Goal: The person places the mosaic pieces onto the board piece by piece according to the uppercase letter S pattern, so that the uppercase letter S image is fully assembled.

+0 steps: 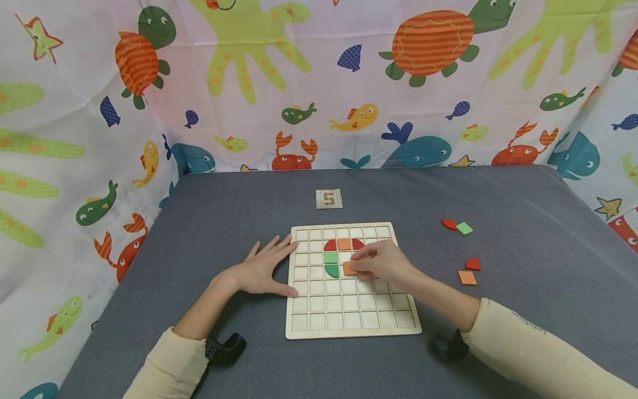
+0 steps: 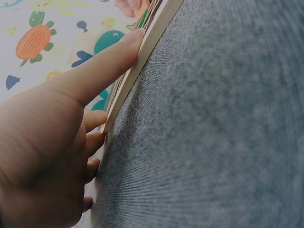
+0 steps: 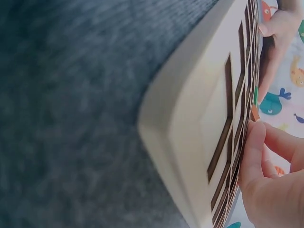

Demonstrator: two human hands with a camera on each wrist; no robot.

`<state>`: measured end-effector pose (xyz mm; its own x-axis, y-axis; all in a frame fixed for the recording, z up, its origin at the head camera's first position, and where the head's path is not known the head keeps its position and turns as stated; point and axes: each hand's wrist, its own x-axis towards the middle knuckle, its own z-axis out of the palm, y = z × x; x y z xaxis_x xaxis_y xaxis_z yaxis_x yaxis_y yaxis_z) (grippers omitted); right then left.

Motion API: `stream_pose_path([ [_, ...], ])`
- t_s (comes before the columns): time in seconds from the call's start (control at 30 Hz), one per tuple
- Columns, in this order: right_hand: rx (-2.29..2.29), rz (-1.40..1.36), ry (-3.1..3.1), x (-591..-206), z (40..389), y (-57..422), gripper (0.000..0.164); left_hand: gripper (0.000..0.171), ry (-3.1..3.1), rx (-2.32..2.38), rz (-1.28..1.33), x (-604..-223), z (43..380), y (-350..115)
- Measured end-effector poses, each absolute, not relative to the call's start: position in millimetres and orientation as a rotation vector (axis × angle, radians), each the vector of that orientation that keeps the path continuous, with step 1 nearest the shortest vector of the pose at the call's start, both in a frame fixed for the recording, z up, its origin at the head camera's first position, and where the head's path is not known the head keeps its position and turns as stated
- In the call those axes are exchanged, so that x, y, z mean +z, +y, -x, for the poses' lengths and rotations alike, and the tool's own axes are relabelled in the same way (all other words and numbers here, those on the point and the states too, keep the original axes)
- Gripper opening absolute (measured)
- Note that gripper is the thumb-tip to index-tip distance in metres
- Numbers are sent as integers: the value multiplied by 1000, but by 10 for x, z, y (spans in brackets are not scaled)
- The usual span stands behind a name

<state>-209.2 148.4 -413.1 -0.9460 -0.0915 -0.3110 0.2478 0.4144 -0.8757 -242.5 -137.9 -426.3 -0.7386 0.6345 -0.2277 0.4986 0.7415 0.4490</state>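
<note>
A pale wooden grid board [image 1: 349,321] lies on the table, its cells bordered by thin raised strips. Between its thumb and fingers my right hand [image 1: 384,263] pinches an orange square tile [image 1: 348,269], low over the middle of the grid. Set in cells beside it are a red quarter-round tile [image 1: 330,245], another orange square [image 1: 344,244], a second red quarter-round [image 1: 357,244], a green square [image 1: 330,257] and a green quarter-round [image 1: 332,270]. My left hand [image 1: 261,271] has its fingers spread, with thumb and fingertips touching the board's left edge.
Behind the board lies a small pattern card [image 1: 329,199] with an S-like figure. To the right lie loose tiles: a red quarter-round [image 1: 449,224], a light green square [image 1: 464,228], another red one [image 1: 473,264] and an orange square [image 1: 467,277]. A sea-animal print curtain [image 1: 329,83] hangs behind.
</note>
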Motion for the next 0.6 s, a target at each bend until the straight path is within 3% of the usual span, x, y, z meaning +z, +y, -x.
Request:
stream_pose_path([
  [0.6, -1448, -67, 2473, -4116, 2058, 1413, 10, 109, 2581, 499, -871, -4253, 2420, -1370],
])
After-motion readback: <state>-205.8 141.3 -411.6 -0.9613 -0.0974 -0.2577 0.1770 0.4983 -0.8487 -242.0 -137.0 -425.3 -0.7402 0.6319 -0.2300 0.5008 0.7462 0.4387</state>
